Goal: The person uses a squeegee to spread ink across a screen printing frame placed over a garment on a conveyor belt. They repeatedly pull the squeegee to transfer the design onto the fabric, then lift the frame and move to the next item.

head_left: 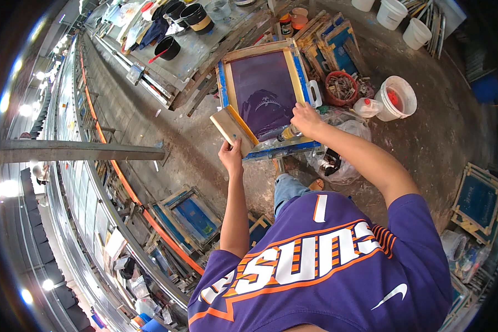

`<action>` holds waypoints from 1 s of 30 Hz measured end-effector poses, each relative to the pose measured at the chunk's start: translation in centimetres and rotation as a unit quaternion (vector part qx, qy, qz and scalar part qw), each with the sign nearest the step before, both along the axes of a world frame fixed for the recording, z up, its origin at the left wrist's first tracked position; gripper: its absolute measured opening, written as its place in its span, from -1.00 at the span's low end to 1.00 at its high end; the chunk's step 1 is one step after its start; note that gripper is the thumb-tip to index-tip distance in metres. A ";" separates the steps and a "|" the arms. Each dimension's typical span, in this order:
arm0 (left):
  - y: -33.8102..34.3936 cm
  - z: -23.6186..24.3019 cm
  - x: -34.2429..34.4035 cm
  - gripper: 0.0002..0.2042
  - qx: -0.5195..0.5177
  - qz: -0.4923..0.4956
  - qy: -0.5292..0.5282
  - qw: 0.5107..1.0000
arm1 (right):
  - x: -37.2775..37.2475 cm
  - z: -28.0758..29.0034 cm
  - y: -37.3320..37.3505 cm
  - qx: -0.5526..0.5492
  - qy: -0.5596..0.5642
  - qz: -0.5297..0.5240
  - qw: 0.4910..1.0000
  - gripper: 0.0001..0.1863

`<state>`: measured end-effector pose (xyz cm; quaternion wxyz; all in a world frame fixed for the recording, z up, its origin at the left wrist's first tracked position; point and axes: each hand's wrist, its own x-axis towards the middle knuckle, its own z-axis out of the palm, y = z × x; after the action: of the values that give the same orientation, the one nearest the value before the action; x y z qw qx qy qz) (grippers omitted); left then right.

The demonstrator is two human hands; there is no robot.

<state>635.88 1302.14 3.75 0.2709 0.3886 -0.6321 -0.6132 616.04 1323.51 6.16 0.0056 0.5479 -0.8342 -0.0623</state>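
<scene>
Before me is a screen-printing frame (pixel 311 145), its wooden sides partly covered with blue tape. Dark purple ink coats its mesh (pixel 263 83), and a pale curved design shows near the middle. My left hand (pixel 232 155), at the frame's near left corner, is closed on the wooden handle of a squeegee (pixel 227 123). The squeegee is tilted, with its yellow-orange blade edge toward the mesh. Over the frame's near right part, my right hand (pixel 307 119) is closed on a small tool with a flat yellowish end (pixel 289 131); its exact kind is unclear.
A worktable (pixel 144 69) at far left holds black ink tubs (pixel 196 19). Right of the frame are a red basket (pixel 341 88), a white bucket (pixel 399 98), a plastic bag (pixel 346 130) and leaning screens (pixel 340 47). A metal beam (pixel 83 151) juts in from the left; more screens (pixel 191 216) stand below.
</scene>
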 end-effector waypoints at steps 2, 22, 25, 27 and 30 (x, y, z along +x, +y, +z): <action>-0.4 -0.6 -0.2 -0.79 -0.023 -0.009 -0.015 1.000 | 0.0 -0.1 0.2 0.016 -0.028 -0.018 0.999 -0.87; 11.5 -7.6 -10.9 -0.72 -0.178 -0.164 -0.125 0.962 | 7.4 0.0 21.6 -0.405 -0.140 -0.321 0.845 -0.28; 7.0 -9.6 -8.4 -0.74 -0.192 -0.152 -0.120 0.962 | 9.3 0.0 24.1 -0.431 -0.135 -0.357 0.817 -0.30; 2.8 -8.5 -6.1 -0.74 -0.213 -0.103 -0.150 0.960 | 10.3 -0.8 25.6 -0.430 -0.137 -0.385 0.805 -0.31; -0.2 -4.2 -3.5 -0.72 -0.274 -0.048 -0.214 0.936 | 10.9 -0.8 26.7 -0.417 -0.151 -0.384 0.810 -0.30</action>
<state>632.41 1301.94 -0.49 0.1954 0.3900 -0.8368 -0.3308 626.97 1350.25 5.37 0.0834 0.1302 -0.9130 0.3775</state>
